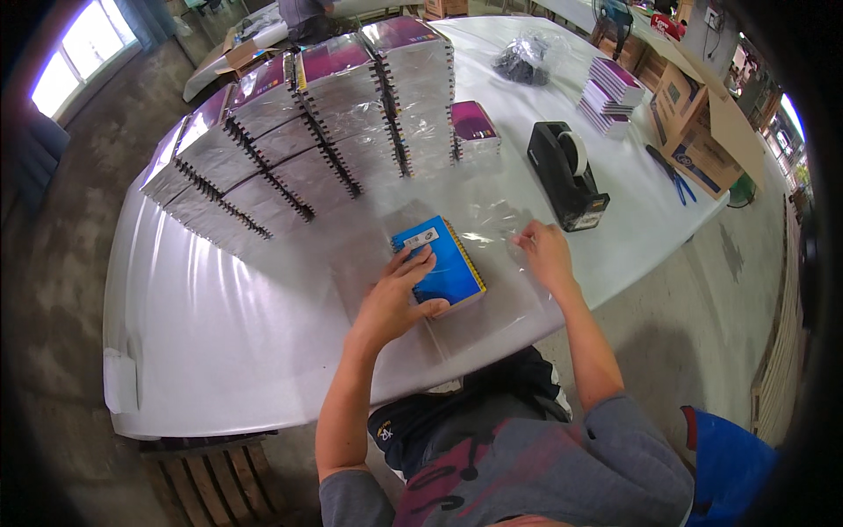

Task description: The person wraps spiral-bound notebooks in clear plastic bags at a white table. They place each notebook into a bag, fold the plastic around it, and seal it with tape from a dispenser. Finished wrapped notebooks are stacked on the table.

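Observation:
A small stack of blue spiral-bound notebooks lies in front of me on a sheet of clear plastic film. My left hand rests on the stack's left side, fingers spread over the top cover. To the right of the notebooks, my right hand pinches the film's edge between thumb and fingers. Just beyond that hand stands a black tape dispenser with a roll of tape on it.
Tall rows of film-wrapped purple notebooks fill the far left, with a shorter wrapped pack beside them. Farther right are a stack of purple-covered books, blue-handled pliers, an open cardboard box and a crumpled plastic bag.

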A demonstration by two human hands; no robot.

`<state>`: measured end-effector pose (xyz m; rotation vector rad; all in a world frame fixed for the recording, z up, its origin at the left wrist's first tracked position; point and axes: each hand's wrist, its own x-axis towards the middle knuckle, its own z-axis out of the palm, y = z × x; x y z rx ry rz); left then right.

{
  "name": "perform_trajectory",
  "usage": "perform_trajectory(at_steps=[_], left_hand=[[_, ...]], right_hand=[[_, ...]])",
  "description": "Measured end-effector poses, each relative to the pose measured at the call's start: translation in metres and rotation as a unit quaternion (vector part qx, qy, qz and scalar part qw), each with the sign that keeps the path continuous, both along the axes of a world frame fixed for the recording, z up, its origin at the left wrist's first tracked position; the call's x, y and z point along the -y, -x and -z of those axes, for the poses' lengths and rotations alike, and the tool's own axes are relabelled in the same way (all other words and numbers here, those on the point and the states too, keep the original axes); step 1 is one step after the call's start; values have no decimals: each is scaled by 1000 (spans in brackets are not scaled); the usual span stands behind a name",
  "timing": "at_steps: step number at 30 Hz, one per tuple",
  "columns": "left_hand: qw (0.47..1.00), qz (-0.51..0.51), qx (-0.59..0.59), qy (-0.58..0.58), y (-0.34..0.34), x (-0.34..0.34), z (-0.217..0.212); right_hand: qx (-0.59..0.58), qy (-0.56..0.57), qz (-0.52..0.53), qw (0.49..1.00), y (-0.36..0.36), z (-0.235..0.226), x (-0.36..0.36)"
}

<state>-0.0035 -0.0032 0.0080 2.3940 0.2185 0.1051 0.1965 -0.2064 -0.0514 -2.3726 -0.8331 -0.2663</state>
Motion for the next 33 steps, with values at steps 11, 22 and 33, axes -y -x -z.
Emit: perform_trajectory(at_steps=[11, 22, 33], left_hand=[[999, 15, 30, -1, -2, -2, 5], [998, 27, 31, -52, -4, -1, 7], [987, 56, -67, -134, -34, 23, -22]], right_hand=[[-180, -200, -66, 961, 11, -25, -11], [-427, -218, -143, 866, 11, -26, -6], [-311, -157, -179, 920, 74, -43, -49]])
